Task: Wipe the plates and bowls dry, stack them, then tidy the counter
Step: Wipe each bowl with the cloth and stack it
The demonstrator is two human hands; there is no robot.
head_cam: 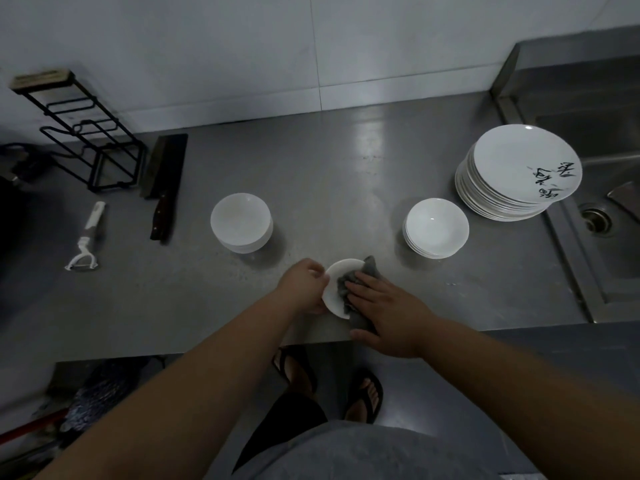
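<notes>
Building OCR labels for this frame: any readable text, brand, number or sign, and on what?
Black brush-written characters on the top white round plate of the tall stack: upside down to the camera and blurred, not readable.
Nothing else in view shows any text.

Left hand grips dish; right hand presses cloth.

Head camera looks steeply down, close over dim counter.

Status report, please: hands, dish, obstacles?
Left hand grips small dish by rim. Right hand presses grey cloth into it. Deep bowl stack and shallow bowl stack stand apart.
</notes>
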